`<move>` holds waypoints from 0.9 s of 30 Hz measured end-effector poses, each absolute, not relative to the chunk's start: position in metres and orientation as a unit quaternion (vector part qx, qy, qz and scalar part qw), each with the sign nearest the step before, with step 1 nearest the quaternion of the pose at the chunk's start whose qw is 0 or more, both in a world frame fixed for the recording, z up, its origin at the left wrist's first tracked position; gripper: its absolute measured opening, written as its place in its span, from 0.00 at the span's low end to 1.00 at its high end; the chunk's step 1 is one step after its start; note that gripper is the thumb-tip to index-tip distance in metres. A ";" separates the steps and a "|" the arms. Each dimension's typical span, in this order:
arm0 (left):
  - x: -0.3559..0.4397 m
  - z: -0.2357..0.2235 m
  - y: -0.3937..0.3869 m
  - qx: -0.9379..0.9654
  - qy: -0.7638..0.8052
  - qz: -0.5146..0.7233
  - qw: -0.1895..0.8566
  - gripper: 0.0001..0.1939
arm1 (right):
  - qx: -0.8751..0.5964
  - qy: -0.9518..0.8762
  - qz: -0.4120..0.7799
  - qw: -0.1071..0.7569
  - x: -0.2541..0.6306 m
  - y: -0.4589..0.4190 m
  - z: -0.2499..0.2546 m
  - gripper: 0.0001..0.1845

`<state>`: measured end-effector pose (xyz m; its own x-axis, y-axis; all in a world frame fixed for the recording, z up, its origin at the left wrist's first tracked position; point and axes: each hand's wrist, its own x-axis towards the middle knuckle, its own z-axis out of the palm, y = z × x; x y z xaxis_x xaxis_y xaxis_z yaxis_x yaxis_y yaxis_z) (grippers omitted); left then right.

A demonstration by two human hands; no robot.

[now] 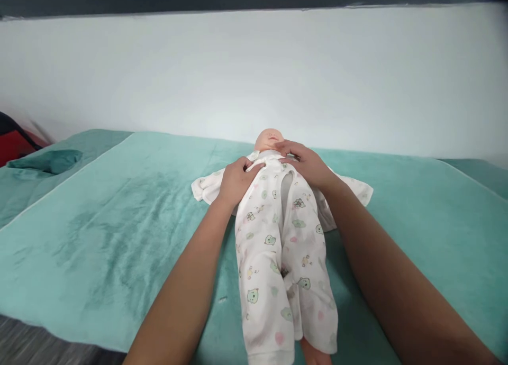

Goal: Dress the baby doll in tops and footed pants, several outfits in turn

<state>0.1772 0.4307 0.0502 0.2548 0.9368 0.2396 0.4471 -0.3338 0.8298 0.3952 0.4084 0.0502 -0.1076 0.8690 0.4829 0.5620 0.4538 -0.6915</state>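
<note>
A baby doll (269, 139) lies on its back on a teal towel (130, 222), head away from me. It wears a white romper (278, 248) printed with small green and pink figures. My left hand (235, 180) pinches the romper's cloth at the doll's left shoulder side. My right hand (304, 163) rests on the chest just below the chin, fingers curled over the collar. The front of the romper gapes a little between my hands. One bare foot (315, 354) shows at the bottom.
A white wall (254, 74) rises just behind the doll's head. A folded dark teal cloth (47, 160) lies at the far left beside something red (14, 145). The towel's near edge (51, 330) drops to a grey surface at lower left.
</note>
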 end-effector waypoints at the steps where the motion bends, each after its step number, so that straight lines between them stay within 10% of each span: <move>1: 0.177 0.050 0.430 0.728 0.479 0.379 0.311 0.18 | -0.489 -0.740 0.134 0.443 0.393 0.410 0.052 0.14; 14: 0.193 0.035 0.454 0.676 0.563 0.403 0.253 0.05 | -0.678 -0.585 0.101 0.434 0.372 0.424 0.055 0.09; 21: 0.188 0.033 0.449 0.792 0.455 0.383 0.141 0.16 | -0.604 -0.483 0.184 0.607 0.380 0.405 0.032 0.13; 27: 0.174 0.032 0.444 0.774 0.538 0.313 0.115 0.21 | -0.642 -0.482 0.147 0.577 0.389 0.383 0.022 0.10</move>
<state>0.1736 0.4436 0.0316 0.2254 0.9047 0.3616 0.7611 -0.3952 0.5144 0.3890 0.3833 0.0224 0.4914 0.7894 0.3679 0.4503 0.1312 -0.8832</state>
